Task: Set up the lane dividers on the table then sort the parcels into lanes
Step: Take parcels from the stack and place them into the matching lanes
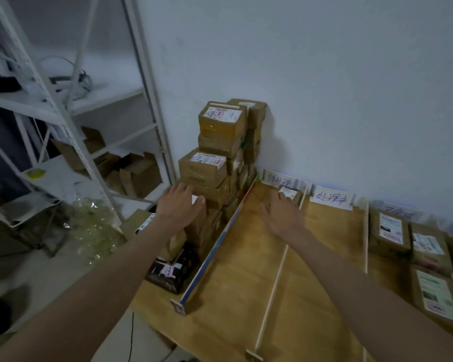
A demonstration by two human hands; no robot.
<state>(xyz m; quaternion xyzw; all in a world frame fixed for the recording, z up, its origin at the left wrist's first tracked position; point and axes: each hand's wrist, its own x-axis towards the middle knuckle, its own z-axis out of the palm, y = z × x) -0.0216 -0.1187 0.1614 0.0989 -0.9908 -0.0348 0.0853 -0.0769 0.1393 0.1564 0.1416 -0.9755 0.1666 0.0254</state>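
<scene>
Head view shows the lane dividers standing on the counter, several parcels already laned, a stack unsorted, left hand and right hand loose-fingered, holding nothing.

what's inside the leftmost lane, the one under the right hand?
One small parcel sits at the lane's far end by the wall label. The right hand hovers open just before it, hiding some floor. The rest shows bare wood.
</scene>
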